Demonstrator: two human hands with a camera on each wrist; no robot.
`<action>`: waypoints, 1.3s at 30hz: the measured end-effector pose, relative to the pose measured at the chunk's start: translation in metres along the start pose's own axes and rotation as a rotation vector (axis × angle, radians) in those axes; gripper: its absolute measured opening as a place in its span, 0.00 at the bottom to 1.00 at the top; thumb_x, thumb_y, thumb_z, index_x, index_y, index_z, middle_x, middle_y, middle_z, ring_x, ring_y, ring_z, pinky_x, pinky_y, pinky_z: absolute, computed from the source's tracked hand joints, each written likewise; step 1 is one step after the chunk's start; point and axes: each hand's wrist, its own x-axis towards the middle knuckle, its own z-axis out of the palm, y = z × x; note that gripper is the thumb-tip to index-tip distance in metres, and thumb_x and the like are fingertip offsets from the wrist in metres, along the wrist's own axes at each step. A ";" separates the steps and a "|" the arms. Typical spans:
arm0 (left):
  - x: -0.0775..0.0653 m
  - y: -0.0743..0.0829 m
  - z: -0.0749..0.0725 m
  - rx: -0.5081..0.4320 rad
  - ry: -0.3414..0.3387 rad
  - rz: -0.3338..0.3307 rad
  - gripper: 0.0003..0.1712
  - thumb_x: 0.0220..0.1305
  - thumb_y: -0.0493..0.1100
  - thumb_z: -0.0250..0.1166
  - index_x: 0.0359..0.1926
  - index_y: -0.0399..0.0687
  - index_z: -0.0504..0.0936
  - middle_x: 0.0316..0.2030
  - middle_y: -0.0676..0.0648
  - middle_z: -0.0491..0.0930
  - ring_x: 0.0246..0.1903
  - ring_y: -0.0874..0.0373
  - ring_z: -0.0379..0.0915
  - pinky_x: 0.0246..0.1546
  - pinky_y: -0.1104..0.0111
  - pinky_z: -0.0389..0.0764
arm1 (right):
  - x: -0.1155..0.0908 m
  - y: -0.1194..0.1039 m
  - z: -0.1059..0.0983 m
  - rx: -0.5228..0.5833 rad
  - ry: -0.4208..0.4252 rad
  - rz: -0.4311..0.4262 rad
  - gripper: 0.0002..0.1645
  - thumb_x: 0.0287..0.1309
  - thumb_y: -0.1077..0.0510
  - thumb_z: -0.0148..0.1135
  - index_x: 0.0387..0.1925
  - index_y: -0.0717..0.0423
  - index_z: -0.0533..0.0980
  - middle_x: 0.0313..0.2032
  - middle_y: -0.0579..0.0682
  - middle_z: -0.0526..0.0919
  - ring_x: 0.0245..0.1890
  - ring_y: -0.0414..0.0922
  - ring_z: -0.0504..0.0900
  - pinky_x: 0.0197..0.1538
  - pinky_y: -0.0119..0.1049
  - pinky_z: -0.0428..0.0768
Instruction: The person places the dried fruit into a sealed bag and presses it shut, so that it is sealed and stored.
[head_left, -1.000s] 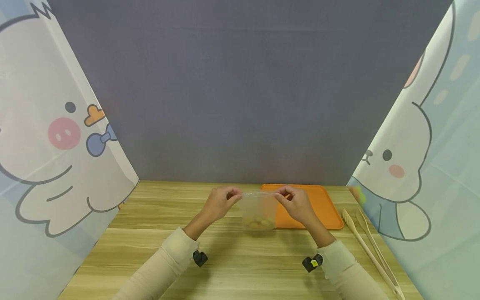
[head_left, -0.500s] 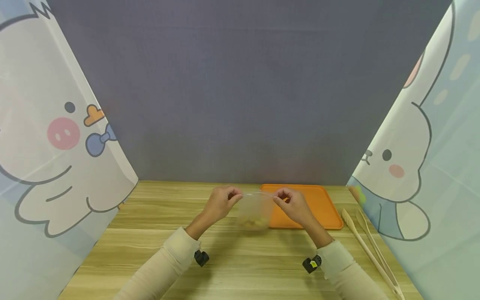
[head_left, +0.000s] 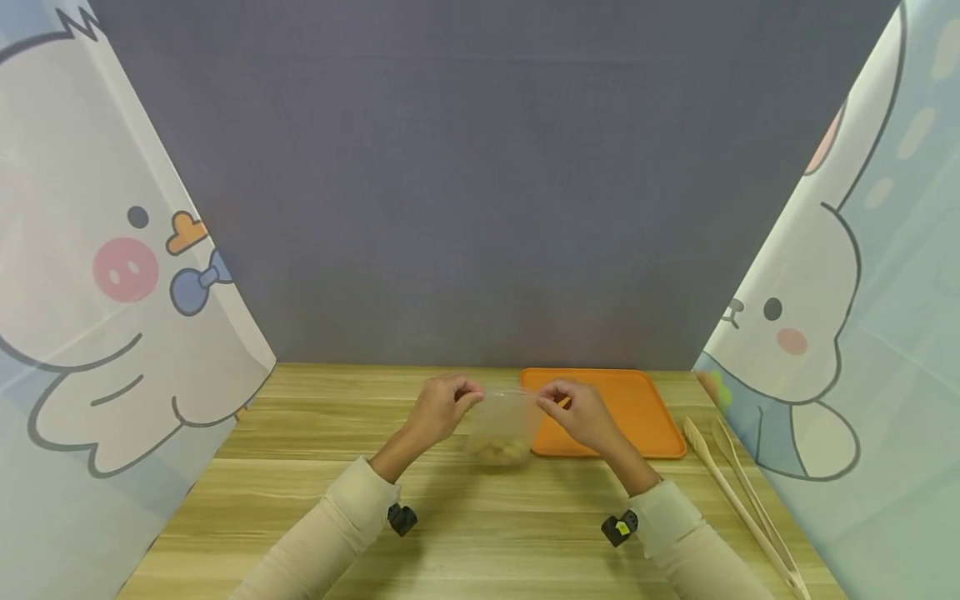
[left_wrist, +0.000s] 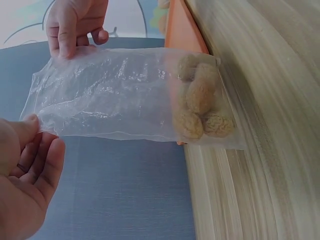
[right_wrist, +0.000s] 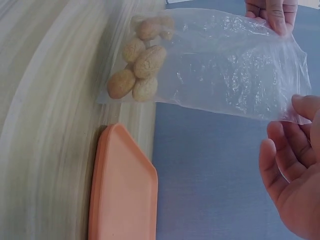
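Observation:
A clear plastic bag (head_left: 501,417) hangs upright between my two hands, just above the table. Several wrinkled tan walnuts (left_wrist: 202,95) are gathered at its bottom, and the right wrist view also shows these walnuts (right_wrist: 145,65) through the film. My left hand (head_left: 441,408) pinches one top corner between thumb and fingers. At the opposite corner, my right hand (head_left: 583,412) pinches the bag's rim in the same way. The upper part of the bag (left_wrist: 110,92) holds no nuts and looks fairly flat. Whether the mouth is sealed, I cannot tell.
An orange tray (head_left: 626,408) lies at the back right of the wooden table (head_left: 322,500), partly behind my right hand. Long pale wooden tongs (head_left: 742,504) lie along the right edge. A grey backdrop (head_left: 480,208) rises behind the table, with printed cloths at both sides.
The walnut bag has swung or shifted slightly left. My right hand has moved a little left, nearer to the left hand, which stays almost in place. Both still pinch the top corners.

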 end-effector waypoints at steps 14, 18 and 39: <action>0.000 0.005 0.006 -0.036 -0.110 -0.061 0.05 0.65 0.42 0.72 0.40 0.46 0.87 0.32 0.51 0.84 0.31 0.62 0.80 0.33 0.74 0.81 | 0.001 -0.005 0.002 -0.083 0.128 -0.103 0.07 0.64 0.56 0.69 0.36 0.57 0.85 0.28 0.45 0.86 0.26 0.35 0.80 0.30 0.29 0.81; 0.002 0.005 0.010 -0.006 -0.096 -0.055 0.05 0.63 0.42 0.72 0.39 0.47 0.87 0.32 0.52 0.85 0.30 0.64 0.78 0.32 0.75 0.80 | 0.000 -0.005 0.003 -0.084 0.134 -0.111 0.10 0.65 0.55 0.68 0.36 0.59 0.85 0.27 0.44 0.86 0.26 0.35 0.80 0.29 0.29 0.80; 0.003 0.007 0.012 0.083 -0.025 0.088 0.04 0.67 0.39 0.68 0.35 0.42 0.84 0.29 0.49 0.80 0.26 0.65 0.68 0.27 0.75 0.73 | 0.002 -0.015 0.007 -0.043 0.056 -0.088 0.06 0.62 0.58 0.71 0.39 0.56 0.84 0.34 0.48 0.90 0.29 0.37 0.83 0.32 0.29 0.81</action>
